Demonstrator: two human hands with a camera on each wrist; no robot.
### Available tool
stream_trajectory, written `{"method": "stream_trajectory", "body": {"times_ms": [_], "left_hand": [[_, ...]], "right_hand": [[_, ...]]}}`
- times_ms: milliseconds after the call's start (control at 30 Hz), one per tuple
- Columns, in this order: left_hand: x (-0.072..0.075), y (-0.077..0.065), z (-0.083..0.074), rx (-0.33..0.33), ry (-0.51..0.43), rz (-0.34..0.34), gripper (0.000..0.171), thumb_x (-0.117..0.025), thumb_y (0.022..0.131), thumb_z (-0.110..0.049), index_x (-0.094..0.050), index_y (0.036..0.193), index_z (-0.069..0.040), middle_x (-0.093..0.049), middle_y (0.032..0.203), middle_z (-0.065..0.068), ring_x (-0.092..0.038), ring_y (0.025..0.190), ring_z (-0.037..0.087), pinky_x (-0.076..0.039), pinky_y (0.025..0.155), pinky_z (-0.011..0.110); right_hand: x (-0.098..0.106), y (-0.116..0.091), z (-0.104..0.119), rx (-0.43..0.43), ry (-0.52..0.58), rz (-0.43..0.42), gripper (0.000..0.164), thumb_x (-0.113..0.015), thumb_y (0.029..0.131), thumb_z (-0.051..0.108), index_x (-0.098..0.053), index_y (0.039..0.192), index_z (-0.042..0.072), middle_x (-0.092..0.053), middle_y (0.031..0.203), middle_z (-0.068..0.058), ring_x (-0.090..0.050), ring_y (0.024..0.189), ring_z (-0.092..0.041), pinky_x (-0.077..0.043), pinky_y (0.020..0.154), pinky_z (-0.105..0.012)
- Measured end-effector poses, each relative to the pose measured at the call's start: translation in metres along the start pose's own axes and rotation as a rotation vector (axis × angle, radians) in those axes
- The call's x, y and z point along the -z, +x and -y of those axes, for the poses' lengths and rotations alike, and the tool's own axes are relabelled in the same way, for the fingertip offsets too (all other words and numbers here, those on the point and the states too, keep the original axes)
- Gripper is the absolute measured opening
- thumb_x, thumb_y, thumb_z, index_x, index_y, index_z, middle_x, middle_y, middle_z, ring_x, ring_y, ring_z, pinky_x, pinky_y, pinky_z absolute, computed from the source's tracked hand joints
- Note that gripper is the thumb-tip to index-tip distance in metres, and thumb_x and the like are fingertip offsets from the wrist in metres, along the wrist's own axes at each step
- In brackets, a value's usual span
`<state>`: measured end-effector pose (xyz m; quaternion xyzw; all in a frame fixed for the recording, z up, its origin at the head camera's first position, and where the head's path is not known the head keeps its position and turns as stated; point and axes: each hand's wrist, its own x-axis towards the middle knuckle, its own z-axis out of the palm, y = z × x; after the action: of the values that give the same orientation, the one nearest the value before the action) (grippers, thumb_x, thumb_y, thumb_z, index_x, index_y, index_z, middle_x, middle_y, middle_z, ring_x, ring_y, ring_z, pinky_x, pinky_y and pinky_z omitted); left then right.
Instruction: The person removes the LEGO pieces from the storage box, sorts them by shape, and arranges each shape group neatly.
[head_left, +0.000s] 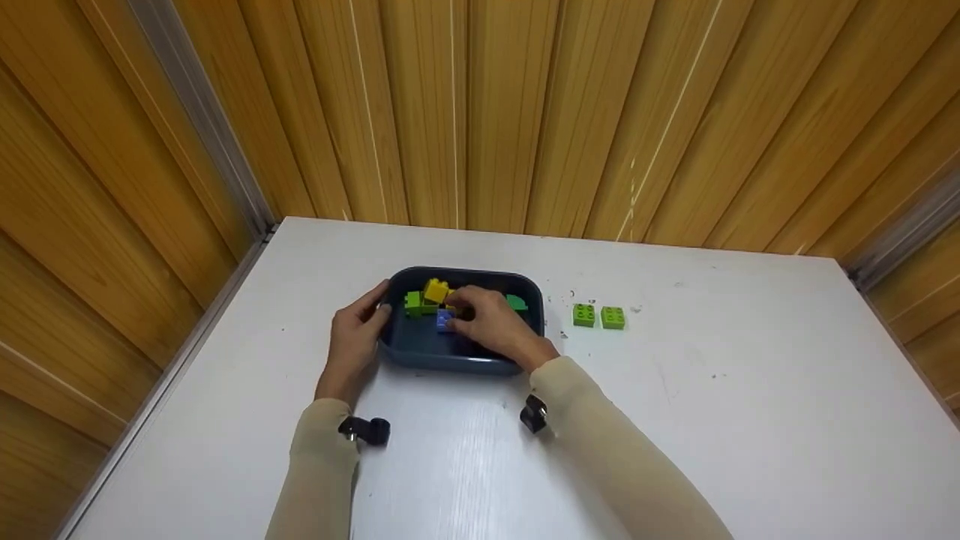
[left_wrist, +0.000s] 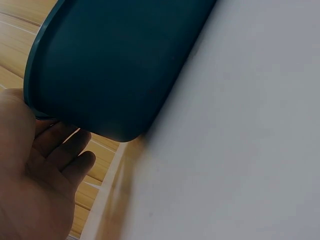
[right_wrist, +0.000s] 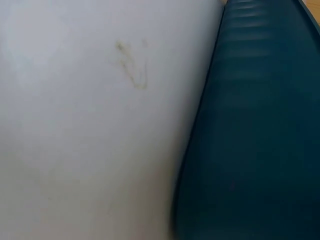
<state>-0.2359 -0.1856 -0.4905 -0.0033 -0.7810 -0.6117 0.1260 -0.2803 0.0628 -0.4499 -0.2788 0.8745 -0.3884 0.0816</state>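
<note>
A dark blue plastic tub (head_left: 450, 364) stands on the table with several toy bricks inside. My left hand (head_left: 356, 334) grips its left end, thumb over the rim and fingers along the outside; the left wrist view shows this left hand (left_wrist: 47, 170) by the tub wall (left_wrist: 115, 65). Reaching into the tub, my right hand (head_left: 491, 322) pinches a blue brick (head_left: 444, 321) between thumb and fingers. Close to those fingertips is a yellow brick (head_left: 436, 290), beside light green bricks (head_left: 414, 304). A darker green piece (head_left: 516, 302) lies at the tub's right, partly behind the hand.
Two light green bricks (head_left: 598, 316) sit side by side on the white table (head_left: 750, 420), right of the tub. Wood-patterned walls (head_left: 495, 112) rise behind and on both sides. The right wrist view holds only the tub's outer wall (right_wrist: 255, 140) and the tabletop.
</note>
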Motion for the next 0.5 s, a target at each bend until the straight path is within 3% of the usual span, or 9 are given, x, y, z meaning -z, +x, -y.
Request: {"method": "stream_trajectory", "body": {"times_ms": [267,500], "left_hand": [[-0.0009,0.0003,-0.0017,0.005,0.012,-0.009,0.044,-0.06,0.108,-0.008,-0.059,0.152,-0.008,-0.058,0.153,0.01,-0.05,0.145,0.026,-0.039,0.121,0.04],[-0.0006,0.001,-0.0015,0.009,-0.016,-0.007,0.044,-0.06,0.108,-0.007,-0.058,0.152,-0.008,-0.058,0.153,0.01,-0.05,0.145,0.025,-0.039,0.121,0.04]], "right_hand": [[-0.0018,0.0003,0.0009,0.003,-0.084,0.033,0.036,-0.074,0.102,0.013,-0.07,0.138,0.009,-0.067,0.136,-0.004,-0.061,0.126,-0.019,-0.047,0.115,-0.038],[-0.0017,0.0012,0.0006,0.059,-0.146,0.03,0.034,-0.078,0.099,0.016,-0.073,0.132,0.008,-0.067,0.125,-0.003,-0.062,0.118,-0.018,-0.049,0.112,-0.035]]}}
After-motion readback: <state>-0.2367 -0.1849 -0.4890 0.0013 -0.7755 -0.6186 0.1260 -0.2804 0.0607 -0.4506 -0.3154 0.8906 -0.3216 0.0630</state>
